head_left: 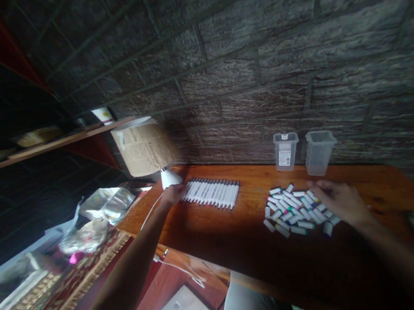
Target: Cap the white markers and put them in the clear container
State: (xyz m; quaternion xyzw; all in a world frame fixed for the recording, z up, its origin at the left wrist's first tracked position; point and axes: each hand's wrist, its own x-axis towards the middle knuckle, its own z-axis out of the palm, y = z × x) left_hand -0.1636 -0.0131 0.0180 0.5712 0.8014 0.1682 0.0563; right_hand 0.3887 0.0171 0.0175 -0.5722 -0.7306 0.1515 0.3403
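Note:
White markers (212, 193) lie side by side in a neat row on the wooden table (227, 244), their ends dark. At the row's left end is my left hand (173, 194), by the lamp base; its fingers are too dim and blurred to read. To the right, a loose pile of short white marker caps (295, 209) with coloured ends is spread out. My right hand (340, 202) is over the pile's right edge, fingers curled together. Whatever is between those fingers, if anything, I cannot make out.
Two clear plastic containers (318, 153) stand by the brick wall (227, 80). A lamp with a paper-like shade (144, 146) stands at the table's left end, its white cord trailing down. Left are plastic bags (106, 205) and a shelf (55, 144) holding a paper cup (103, 116).

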